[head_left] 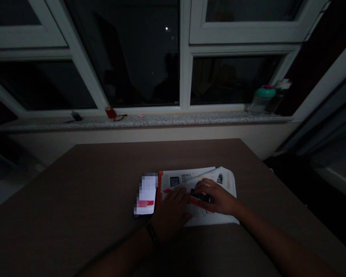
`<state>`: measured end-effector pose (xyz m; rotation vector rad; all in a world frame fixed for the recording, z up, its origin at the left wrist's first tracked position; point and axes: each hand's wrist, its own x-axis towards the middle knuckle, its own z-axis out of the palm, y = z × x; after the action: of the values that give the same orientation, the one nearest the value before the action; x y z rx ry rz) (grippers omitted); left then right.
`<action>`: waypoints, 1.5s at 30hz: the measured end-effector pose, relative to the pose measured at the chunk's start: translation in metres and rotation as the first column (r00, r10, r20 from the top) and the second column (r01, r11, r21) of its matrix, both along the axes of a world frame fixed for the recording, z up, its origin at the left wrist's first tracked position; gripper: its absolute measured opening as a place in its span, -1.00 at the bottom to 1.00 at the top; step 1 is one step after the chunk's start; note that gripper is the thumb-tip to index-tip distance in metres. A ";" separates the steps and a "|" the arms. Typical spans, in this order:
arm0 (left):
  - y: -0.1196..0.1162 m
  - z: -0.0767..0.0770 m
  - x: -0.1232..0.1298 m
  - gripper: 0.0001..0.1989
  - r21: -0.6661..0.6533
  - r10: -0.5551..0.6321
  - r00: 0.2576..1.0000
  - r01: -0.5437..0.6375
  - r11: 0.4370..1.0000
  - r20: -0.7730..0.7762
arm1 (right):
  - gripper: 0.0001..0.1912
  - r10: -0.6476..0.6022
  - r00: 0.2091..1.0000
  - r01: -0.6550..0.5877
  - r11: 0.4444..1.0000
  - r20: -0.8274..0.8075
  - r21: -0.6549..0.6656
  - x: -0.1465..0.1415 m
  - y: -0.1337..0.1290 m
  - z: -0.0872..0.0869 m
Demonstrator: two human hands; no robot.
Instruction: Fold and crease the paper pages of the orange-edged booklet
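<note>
Printed paper sheets (178, 175) with a red-orange left margin lie on the brown table, and the top sheet is creased and partly folded over. My left hand (173, 207) rests palm down on them, its fingers stretched out and a dark band at the wrist. From the right, my right hand (216, 196) presses on the top sheet with bent fingers. Under those fingers shows a dark patch edged by a red-orange strip; whether it is print or a separate object is unclear. A lit phone (147, 196) lies left of the paper, beside my left hand.
Behind the table runs a speckled window sill (161, 119). On it stand a small red item (111, 112) with a cord, a small dark item (75, 115), and a clear bottle with a teal lid (263, 94) beside another clear bottle (279, 94). The room is dim.
</note>
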<state>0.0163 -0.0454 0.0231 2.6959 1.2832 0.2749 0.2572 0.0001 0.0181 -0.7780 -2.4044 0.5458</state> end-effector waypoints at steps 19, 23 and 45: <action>-0.013 -0.004 0.004 -0.46 0.050 0.156 0.987 -0.154 0.987 -0.035 | -0.66 -0.008 1.000 0.008 1.000 -0.023 -0.030 0.003 0.001 -0.004; -0.014 -0.001 0.003 -0.47 0.059 0.187 0.980 -0.183 0.981 -0.071 | -0.68 -0.014 0.999 0.012 0.999 -0.037 -0.045 0.002 0.001 -0.003; -0.015 0.013 0.008 -0.48 0.040 0.211 0.967 -0.208 0.977 -0.141 | -0.70 -0.019 0.999 0.015 0.996 -0.040 -0.083 0.003 0.002 -0.003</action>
<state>0.0241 -0.0609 0.0357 2.6439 1.6203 0.1192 0.2606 0.0020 0.0149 -0.8137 -2.3480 0.6515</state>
